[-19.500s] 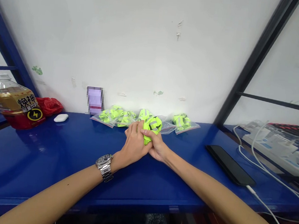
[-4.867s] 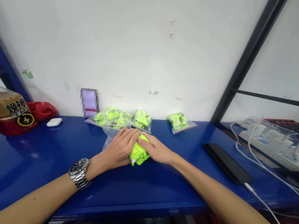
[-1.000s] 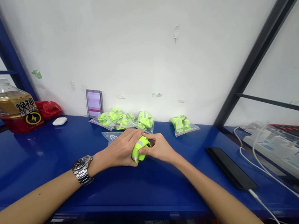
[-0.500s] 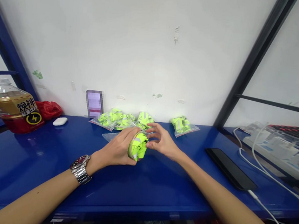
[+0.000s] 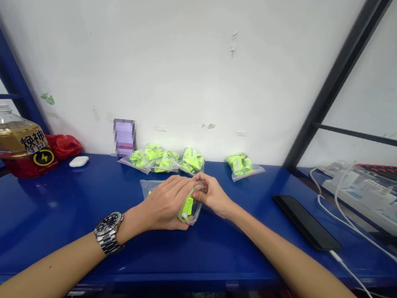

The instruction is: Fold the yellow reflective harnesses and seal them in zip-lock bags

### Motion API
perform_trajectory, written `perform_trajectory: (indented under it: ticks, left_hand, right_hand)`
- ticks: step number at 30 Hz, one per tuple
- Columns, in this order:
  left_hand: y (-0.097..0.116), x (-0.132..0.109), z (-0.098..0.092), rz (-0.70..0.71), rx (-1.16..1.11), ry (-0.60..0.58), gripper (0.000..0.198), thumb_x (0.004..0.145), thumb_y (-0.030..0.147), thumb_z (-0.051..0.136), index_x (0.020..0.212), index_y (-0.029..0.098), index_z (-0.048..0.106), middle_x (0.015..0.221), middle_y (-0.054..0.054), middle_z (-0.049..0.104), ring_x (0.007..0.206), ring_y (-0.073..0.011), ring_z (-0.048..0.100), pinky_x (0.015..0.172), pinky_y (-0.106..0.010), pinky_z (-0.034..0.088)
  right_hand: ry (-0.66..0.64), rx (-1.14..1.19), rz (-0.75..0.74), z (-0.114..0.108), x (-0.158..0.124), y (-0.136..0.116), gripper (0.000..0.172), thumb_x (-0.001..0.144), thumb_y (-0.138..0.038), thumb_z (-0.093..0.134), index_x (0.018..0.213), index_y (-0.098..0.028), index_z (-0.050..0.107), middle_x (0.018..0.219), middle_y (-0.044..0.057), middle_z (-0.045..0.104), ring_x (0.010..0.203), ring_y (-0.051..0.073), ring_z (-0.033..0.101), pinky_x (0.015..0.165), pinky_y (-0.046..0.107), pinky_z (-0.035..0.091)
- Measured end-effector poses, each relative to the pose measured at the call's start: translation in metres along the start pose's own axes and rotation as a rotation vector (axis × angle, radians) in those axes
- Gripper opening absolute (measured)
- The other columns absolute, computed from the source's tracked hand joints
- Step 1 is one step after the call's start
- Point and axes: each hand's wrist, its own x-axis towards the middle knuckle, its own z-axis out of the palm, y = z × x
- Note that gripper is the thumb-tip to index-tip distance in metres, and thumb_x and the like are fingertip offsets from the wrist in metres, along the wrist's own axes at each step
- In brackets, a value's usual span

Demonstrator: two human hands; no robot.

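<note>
My left hand [image 5: 167, 203] is wrapped around a clear zip bag [image 5: 196, 214], whose mouth faces right. Inside it sits a bundled neon-yellow fabric piece with silver reflective strips [image 5: 187, 208], partly hidden by the fingers. The bag's closed end pokes out to the left behind that hand. At the mouth, my right hand [image 5: 215, 198] pinches the upper right rim, its thumb against the plastic; some of its fingertips are hidden.
Along the wall lie several bagged yellow bundles [image 5: 192, 159], one standing apart [image 5: 239, 164]. A purple pixelated item [image 5: 124, 138], a white earbud case [image 5: 79, 161], a red plastic bag [image 5: 64, 145] and a large bottle [image 5: 16, 143] are leftward. Rightward are a cabled phone [image 5: 305, 222] and power strips [image 5: 369, 196].
The yellow bundle, which stuck out of the bag's mouth, now sits deeper inside. My right hand has moved from the bundle's side onto the bag's rim. Both hands came slightly lower.
</note>
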Motion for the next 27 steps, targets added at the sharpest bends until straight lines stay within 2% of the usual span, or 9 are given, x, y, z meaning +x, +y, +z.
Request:
perform_trajectory:
  ticks: [4,7,14,17,19,21,23,25,27]
  left_hand:
    - [0.006,0.006,-0.005,0.046,0.062,-0.04,0.071,0.071,0.034,0.064,0.129,0.004,0.037,0.117,-0.023,0.059,0.108,-0.0363,0.058,0.091,-0.051,0.048]
    - [0.01,0.009,-0.008,0.037,0.072,-0.084,0.068,0.073,0.037,0.064,0.127,0.006,0.039,0.118,-0.022,0.059,0.109,-0.0358,0.057,0.091,-0.05,0.048]
    - [0.009,0.009,-0.009,0.011,0.085,-0.114,0.08,0.072,0.043,0.07,0.133,0.005,0.035,0.126,-0.024,0.055,0.114,-0.036,0.054,0.094,-0.05,0.045]
    - [0.008,0.009,-0.009,-0.04,0.062,-0.09,0.078,0.076,0.051,0.064,0.134,0.007,0.034,0.126,-0.022,0.056,0.114,-0.0343,0.055,0.093,-0.048,0.045]
    - [0.005,0.007,-0.008,-0.092,0.044,-0.079,0.085,0.076,0.062,0.06,0.136,0.009,0.032,0.128,-0.021,0.055,0.114,-0.0341,0.055,0.094,-0.048,0.045]
    - [0.002,0.004,-0.007,-0.176,0.026,-0.098,0.099,0.07,0.071,0.06,0.14,0.009,0.027,0.132,-0.022,0.052,0.116,-0.0358,0.054,0.095,-0.049,0.045]
    - [-0.002,0.0,-0.007,-0.301,0.003,-0.158,0.108,0.064,0.074,0.062,0.141,0.009,0.024,0.133,-0.023,0.051,0.116,-0.0383,0.055,0.093,-0.05,0.046]
    - [-0.004,-0.002,-0.007,-0.408,-0.044,-0.237,0.104,0.063,0.073,0.063,0.139,0.012,0.028,0.129,-0.021,0.054,0.108,-0.0381,0.059,0.085,-0.049,0.05]
    - [-0.004,-0.002,-0.008,-0.446,-0.107,-0.297,0.091,0.065,0.069,0.063,0.133,0.016,0.036,0.12,-0.016,0.06,0.098,-0.0342,0.063,0.077,-0.045,0.052]
  right_hand:
    - [0.043,-0.067,0.033,0.005,-0.001,-0.002,0.036,0.064,-0.023,0.072,0.084,-0.021,0.043,0.057,-0.008,0.052,0.048,0.012,0.055,0.05,0.026,0.049]
    - [0.064,-0.146,-0.001,0.007,-0.003,-0.005,0.03,0.061,-0.012,0.062,0.083,-0.021,0.044,0.058,-0.009,0.05,0.046,0.01,0.052,0.044,0.022,0.046]
    - [0.112,-0.342,-0.025,0.007,-0.001,-0.002,0.01,0.066,-0.02,0.06,0.072,-0.018,0.052,0.062,-0.004,0.055,0.046,0.01,0.053,0.042,0.022,0.045]
    - [0.161,-0.409,0.005,0.005,0.002,0.001,0.011,0.069,-0.025,0.063,0.074,-0.016,0.057,0.064,-0.002,0.059,0.045,0.012,0.055,0.04,0.022,0.044]
    - [0.175,-0.407,0.025,0.002,0.003,0.002,0.016,0.069,-0.028,0.067,0.077,-0.016,0.06,0.063,-0.002,0.059,0.046,0.011,0.055,0.04,0.021,0.043]
    - [0.128,-0.308,0.052,-0.002,0.003,0.001,0.023,0.068,-0.031,0.072,0.078,-0.015,0.06,0.061,-0.003,0.058,0.047,0.01,0.054,0.043,0.021,0.045]
    - [0.009,-0.145,0.094,-0.008,0.003,-0.001,0.029,0.067,-0.036,0.076,0.08,-0.015,0.06,0.063,-0.003,0.057,0.051,0.01,0.054,0.049,0.023,0.049]
    - [-0.112,-0.012,0.145,-0.013,0.001,-0.003,0.036,0.066,-0.04,0.078,0.085,-0.014,0.06,0.069,-0.002,0.059,0.057,0.011,0.056,0.054,0.025,0.053]
    - [-0.173,0.051,0.183,-0.016,-0.001,-0.005,0.043,0.063,-0.041,0.081,0.089,-0.014,0.059,0.073,-0.001,0.06,0.061,0.012,0.058,0.056,0.026,0.054]
